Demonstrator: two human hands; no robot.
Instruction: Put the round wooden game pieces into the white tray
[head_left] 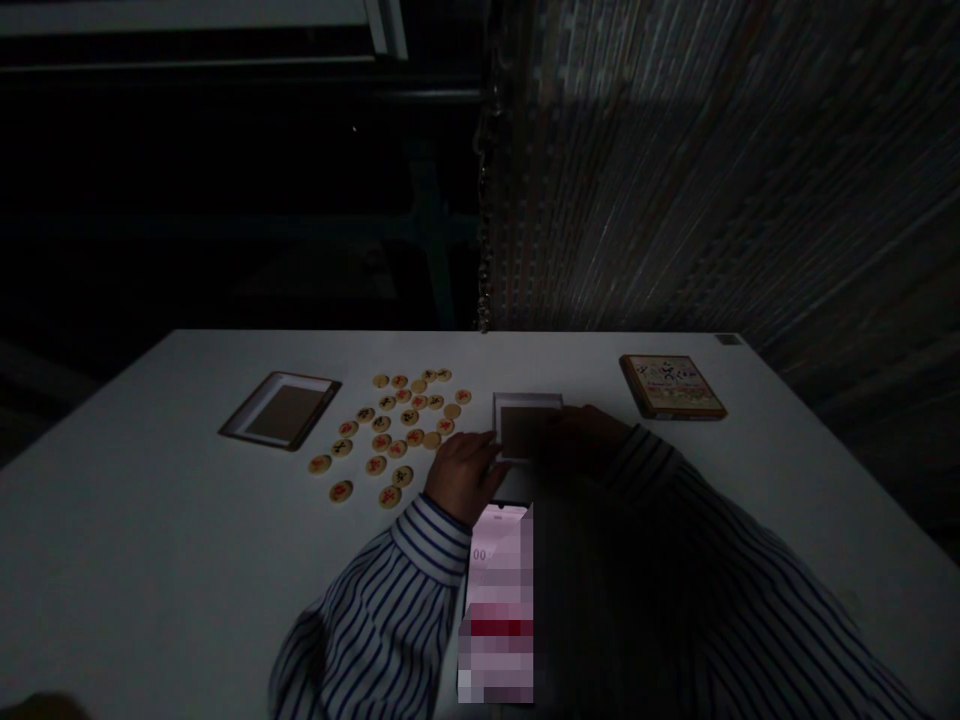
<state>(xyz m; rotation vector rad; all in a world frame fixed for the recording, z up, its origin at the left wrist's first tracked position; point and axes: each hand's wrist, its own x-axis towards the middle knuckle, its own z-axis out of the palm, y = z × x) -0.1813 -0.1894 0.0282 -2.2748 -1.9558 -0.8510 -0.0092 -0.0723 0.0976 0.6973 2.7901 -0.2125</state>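
Note:
A small open cardboard box [527, 408] with a brown inside sits mid-table. My left hand [463, 472] curls against its left side, fingers closed on the edge. In deep shadow, my right hand [589, 432] rests on the box's right side, but its fingers are too dark to read. Several round tan game pieces [397, 432] with red or black marks lie spread just left of the left hand. Both arms wear striped sleeves.
A lit phone [501, 600] lies between my forearms near the front edge. A shallow box lid or tray [281, 410] sits at the left. A printed game box [671, 387] lies at the back right. A dark beaded curtain hangs behind the white table [150, 560].

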